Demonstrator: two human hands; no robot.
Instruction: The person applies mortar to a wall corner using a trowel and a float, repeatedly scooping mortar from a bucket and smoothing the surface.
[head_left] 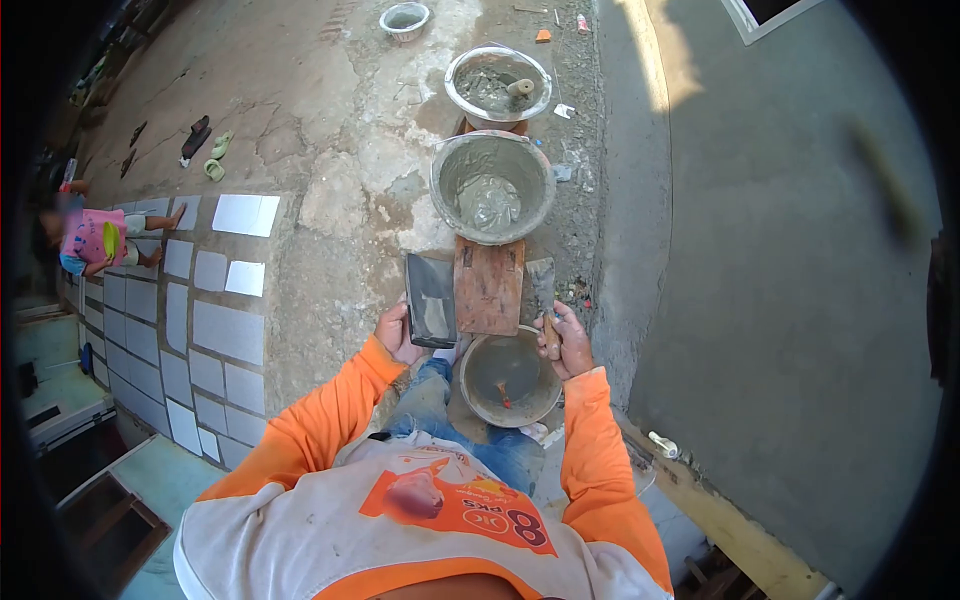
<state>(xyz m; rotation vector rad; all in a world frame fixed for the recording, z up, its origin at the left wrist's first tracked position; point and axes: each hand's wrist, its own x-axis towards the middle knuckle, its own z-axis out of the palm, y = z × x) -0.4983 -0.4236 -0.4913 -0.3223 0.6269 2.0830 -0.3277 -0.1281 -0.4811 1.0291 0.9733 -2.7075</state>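
My left hand (398, 335) grips a dark rectangular board (430, 300) with a paler grey smear on its face. In my right hand (568, 342) is a trowel (543, 285), its wooden handle in my closed fingers and its grey-coated blade pointing away from me. Between the hands lies a worn wooden plank (488, 290). Just beyond it stands a bucket of wet grey mortar (437, 190). Below the trowel, near my legs, is a bucket of murky water (470, 400) with a small orange-red object in it.
Farther ahead stand another mortar bucket (456, 95) holding a wooden-handled tool, and a small bowl (404, 32). A grey plastered wall (780, 250) rises on the right. Flat grey panels (228, 330) cover the left ground, where a person in pink (95, 235) is. Sandals (215, 160) lie nearby.
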